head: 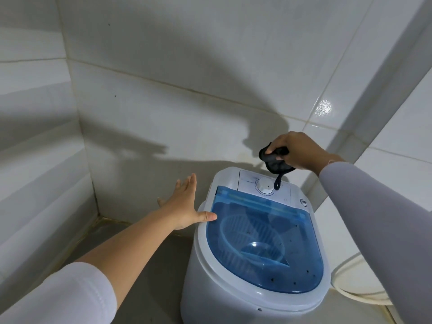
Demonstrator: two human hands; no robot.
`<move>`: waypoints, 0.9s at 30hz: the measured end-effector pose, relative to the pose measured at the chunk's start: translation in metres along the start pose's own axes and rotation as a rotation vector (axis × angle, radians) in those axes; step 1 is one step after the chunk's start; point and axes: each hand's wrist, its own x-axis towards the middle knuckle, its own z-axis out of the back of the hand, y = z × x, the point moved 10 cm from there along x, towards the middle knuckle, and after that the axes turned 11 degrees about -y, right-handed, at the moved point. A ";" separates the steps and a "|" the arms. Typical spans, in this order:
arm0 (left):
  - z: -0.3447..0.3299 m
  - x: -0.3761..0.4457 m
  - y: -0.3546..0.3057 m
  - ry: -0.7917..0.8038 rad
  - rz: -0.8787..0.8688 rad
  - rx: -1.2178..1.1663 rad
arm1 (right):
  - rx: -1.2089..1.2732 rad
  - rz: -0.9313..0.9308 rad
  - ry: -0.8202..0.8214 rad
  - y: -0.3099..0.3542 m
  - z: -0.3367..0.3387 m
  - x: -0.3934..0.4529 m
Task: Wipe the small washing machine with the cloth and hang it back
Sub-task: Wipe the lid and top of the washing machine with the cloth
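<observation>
1. Small washing machine (245, 298) stands on the grey floor (149, 272) in a tiled corner; white plastic body, smooth, rounded. Its long axis runs from the near rounded end up and away to the control panel at the far end, tilted slightly right in the view.
2. Lid (264, 242) – translucent blue plastic, D-shaped, flat, closed on top; ribbed tub and pulsator visible through it, dark specks on the surface.
3. Off-white hose (346, 293) curves on the floor just right of the machine.
4. Left hand (187, 204) – wide open, fingers straight and spread, palm toward the machine's left side; thumb tip lies at the lid's left edge, real contact cannot be confirmed. Holds nothing. White sleeve pushed up the forearm.
5. Control panel with round white dial (265, 184) at the far end, facing up.
6. Right hand (297, 149) – fingers curled, gripping the cloth (277, 162) above the far right of the panel; grey sleeve to the wrist.
7. Cloth is black, soft, bunched; a thin loop hangs down from it over the dial, whether it touches is unclear.
8. White glossy wall tiles (187, 66) behind, hand shadows cast on them.
</observation>
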 end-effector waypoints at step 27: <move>0.005 -0.002 -0.001 -0.052 0.030 0.064 | 0.059 -0.310 0.094 -0.057 -0.071 -0.075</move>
